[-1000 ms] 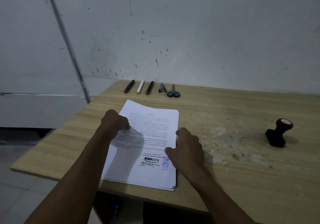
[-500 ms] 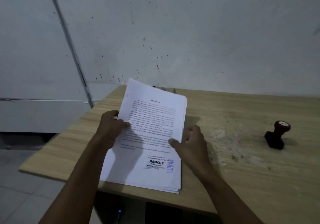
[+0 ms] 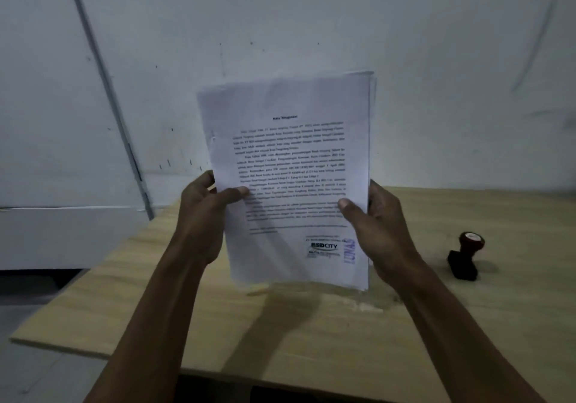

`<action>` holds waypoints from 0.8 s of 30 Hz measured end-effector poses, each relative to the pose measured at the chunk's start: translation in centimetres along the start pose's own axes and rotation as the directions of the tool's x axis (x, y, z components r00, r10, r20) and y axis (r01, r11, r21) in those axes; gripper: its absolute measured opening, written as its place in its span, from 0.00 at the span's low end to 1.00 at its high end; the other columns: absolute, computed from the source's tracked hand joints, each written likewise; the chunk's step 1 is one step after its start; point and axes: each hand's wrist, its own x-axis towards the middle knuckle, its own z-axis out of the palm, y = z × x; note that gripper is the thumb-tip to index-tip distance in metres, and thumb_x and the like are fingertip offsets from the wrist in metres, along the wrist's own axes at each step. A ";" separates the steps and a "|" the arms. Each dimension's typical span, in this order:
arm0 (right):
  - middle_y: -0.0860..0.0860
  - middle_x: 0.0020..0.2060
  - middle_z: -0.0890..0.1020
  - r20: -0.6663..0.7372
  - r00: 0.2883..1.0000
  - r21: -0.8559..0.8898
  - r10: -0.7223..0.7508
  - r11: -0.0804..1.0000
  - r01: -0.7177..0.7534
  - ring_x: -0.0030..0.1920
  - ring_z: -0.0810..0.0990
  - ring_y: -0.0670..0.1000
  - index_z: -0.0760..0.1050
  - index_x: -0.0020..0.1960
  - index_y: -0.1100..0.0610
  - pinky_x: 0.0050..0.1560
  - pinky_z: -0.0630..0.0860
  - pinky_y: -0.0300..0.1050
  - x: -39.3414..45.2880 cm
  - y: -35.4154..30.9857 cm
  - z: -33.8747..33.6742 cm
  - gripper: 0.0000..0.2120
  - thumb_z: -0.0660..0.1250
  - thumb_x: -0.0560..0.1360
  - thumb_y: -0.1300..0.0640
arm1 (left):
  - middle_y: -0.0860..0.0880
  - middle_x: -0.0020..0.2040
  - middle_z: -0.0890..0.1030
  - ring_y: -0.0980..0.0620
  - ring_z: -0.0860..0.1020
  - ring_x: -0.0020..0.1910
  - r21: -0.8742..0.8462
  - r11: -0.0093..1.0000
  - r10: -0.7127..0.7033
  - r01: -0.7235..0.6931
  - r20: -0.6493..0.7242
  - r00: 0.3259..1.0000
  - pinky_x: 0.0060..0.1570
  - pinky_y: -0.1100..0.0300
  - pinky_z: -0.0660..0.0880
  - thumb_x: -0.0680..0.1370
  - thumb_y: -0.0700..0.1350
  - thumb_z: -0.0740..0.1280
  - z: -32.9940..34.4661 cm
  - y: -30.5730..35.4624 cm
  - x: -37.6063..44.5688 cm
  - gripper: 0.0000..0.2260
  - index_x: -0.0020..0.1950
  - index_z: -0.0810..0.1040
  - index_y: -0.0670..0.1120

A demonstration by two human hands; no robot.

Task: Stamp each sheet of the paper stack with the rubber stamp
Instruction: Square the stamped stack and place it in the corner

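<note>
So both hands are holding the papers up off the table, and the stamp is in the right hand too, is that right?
Not quite. The head view shows the left hand and right hand gripping the papers upright above the table, but the stamp is in neither hand: it stands alone on the table, off to the right.

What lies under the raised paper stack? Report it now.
Under the paper stack, gripped by the left hand and right hand, only bare table and shadow show. The table's far edge is covered.
</note>
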 end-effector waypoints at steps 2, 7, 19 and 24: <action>0.44 0.51 0.85 -0.022 1.000 0.008 -0.021 1.000 0.021 0.53 0.83 0.45 0.78 0.58 0.49 0.53 0.79 0.40 0.3 -0.1 -0.9 0.16 0.64 0.78 0.68 | 0.46 0.52 0.85 0.44 0.83 0.51 -0.006 1.000 0.016 -0.016 0.013 1.000 0.48 0.54 0.80 0.72 0.29 0.68 1.2 0.0 0.2 0.15 0.53 0.81 0.46; 0.41 0.47 0.86 -0.054 0.997 0.040 0.055 0.998 -0.053 0.49 0.84 0.45 0.78 0.56 0.46 0.45 0.80 0.36 -0.5 1.6 -2.5 0.18 0.64 0.78 0.68 | 0.46 0.52 0.84 0.45 0.83 0.51 0.048 0.999 -0.017 0.017 0.003 1.000 0.48 0.54 0.80 0.72 0.29 0.67 3.2 -1.4 -0.3 0.16 0.57 0.79 0.42; 0.46 0.50 0.86 -0.117 0.985 0.108 0.130 0.987 -0.117 0.50 0.85 0.49 0.78 0.59 0.52 0.48 0.82 0.44 -1.4 3.9 -3.4 0.15 0.63 0.78 0.67 | 0.50 0.52 0.85 0.48 0.83 0.50 0.156 0.987 -0.046 0.036 0.059 0.997 0.48 0.53 0.78 0.69 0.35 0.71 4.4 -3.3 -1.0 0.15 0.53 0.81 0.48; 0.47 0.49 0.86 -0.100 0.986 0.128 0.136 0.984 -0.123 0.49 0.85 0.49 0.79 0.58 0.51 0.43 0.81 0.41 -1.3 4.0 -3.7 0.15 0.63 0.78 0.68 | 0.49 0.53 0.85 0.47 0.83 0.51 0.157 0.986 -0.057 0.047 0.057 0.997 0.49 0.52 0.78 0.69 0.34 0.71 4.3 -3.4 -1.0 0.16 0.55 0.81 0.47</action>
